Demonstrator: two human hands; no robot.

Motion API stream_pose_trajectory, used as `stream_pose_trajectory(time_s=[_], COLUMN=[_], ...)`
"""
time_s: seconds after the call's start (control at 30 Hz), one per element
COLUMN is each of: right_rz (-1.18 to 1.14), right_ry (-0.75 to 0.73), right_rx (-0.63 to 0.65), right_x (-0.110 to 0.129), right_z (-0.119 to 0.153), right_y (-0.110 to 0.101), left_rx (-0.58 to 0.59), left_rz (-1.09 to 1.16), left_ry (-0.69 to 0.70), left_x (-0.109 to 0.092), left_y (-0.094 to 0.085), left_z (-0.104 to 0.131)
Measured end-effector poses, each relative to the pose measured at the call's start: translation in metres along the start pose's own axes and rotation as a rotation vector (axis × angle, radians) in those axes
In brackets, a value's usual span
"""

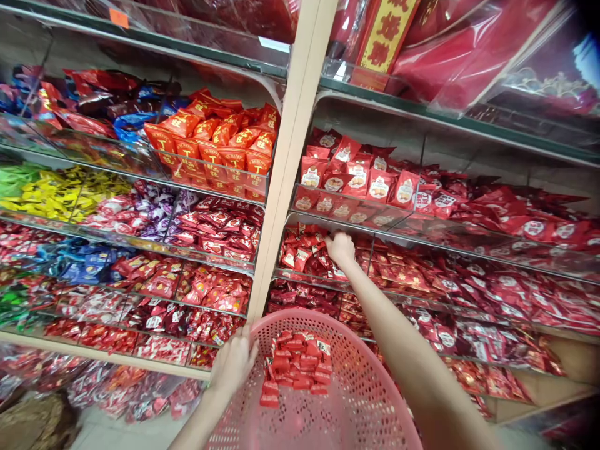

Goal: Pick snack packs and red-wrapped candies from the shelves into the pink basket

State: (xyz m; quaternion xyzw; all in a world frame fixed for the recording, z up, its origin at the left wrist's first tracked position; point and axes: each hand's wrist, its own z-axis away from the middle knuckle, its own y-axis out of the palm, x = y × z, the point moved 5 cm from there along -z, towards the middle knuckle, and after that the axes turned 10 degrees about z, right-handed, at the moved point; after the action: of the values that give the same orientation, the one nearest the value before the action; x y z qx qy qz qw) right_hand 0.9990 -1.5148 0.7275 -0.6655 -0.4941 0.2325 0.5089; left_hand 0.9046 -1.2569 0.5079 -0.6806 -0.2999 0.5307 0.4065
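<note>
My left hand grips the left rim of a pink perforated plastic basket, fingers over the edge. Inside the basket lies a pile of small red wrapped candies, one showing a white label with a dark character. My right hand reaches over the basket into a shelf compartment of similar red candies with white labels. Its fingers are curled down among the wrappers, and their tips are hidden, so I cannot make out what they hold.
A pale wooden post divides the shelves. Clear shelf fronts edge the compartments. Orange-red packets fill a bin at upper left, red snack packets one above my right hand. Bagged goods lie low at left.
</note>
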Motion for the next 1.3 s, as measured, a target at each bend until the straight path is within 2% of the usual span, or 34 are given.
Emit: stream_pose_trajectory(time_s=[0.17, 0.4, 0.6, 0.7, 0.8, 0.87, 0.93, 1.03, 1.13, 1.23, 1.3], right_rz=[-0.114, -0.376, -0.656, -0.863, -1.044, -1.054, -1.042, -1.026, -0.995, -0.958, -0.932], right_ry=[-0.050, -0.193, -0.256, -0.257, -0.240, -0.214, -0.188, -0.145, -0.099, -0.082, -0.095], right_rx=[-0.060, -0.131, -0.112, -0.008, 0.206, 0.327, 0.399, 0.424, 0.406, 0.393, 0.388], right_x=[0.001, -0.007, -0.017, -0.021, -0.029, -0.039, -0.052, -0.071, -0.083, -0.084, -0.081], right_z=[0.001, 0.013, 0.044, 0.071, 0.105, 0.127, 0.146, 0.167, 0.182, 0.191, 0.194], right_y=[-0.005, -0.026, -0.031, -0.029, -0.015, 0.003, 0.026, 0.058, 0.081, 0.091, 0.094], left_rx=[-0.007, 0.009, 0.003, 0.007, 0.010, 0.008, -0.047, -0.174, -0.223, -0.230, -0.171], left_rz=[-0.005, -0.010, -0.016, -0.007, -0.005, -0.006, -0.026, -0.012, 0.088, 0.225, 0.315], left_ry=[-0.004, -0.014, -0.003, 0.002, -0.001, -0.005, 0.031, 0.147, 0.244, 0.315, 0.325], left_x=[0.000, -0.002, -0.002, -0.002, -0.003, -0.003, -0.004, -0.008, -0.015, -0.028, -0.041], left_y=[-0.001, -0.002, -0.002, -0.003, -0.003, -0.003, -0.004, -0.006, -0.008, -0.014, -0.017], left_z=[0.000, 0.000, 0.000, -0.001, -0.001, -0.001, 0.000, 0.001, 0.002, 0.003, 0.005])
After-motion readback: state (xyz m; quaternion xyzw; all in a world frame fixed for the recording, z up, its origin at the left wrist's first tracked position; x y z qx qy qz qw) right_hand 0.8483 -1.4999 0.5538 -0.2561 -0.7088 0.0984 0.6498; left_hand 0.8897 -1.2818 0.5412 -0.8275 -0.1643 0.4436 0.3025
